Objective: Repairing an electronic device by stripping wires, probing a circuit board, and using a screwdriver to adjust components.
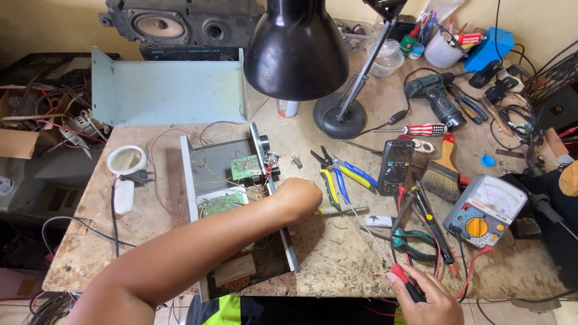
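Note:
An open grey metal chassis (188,174) lies in the middle of the workbench, with green circuit boards (245,167) and a transformer inside. My left hand (298,200) reaches across it, fingers curled at its right wall; what it holds is hidden. My right hand (424,298) is at the bench's front edge, closed on a thin red-handled probe (400,277) whose long metal tip points toward the chassis. An analog multimeter (486,210) with red and black leads sits to the right.
A black desk lamp (298,48) hangs over the middle. A digital multimeter (394,165), pliers (328,174), cutters (412,241), a screwdriver (424,129), a brush (444,174) and a cordless drill (436,99) lie right of the chassis. A magnifier (126,161) sits left, a speaker (174,27) behind.

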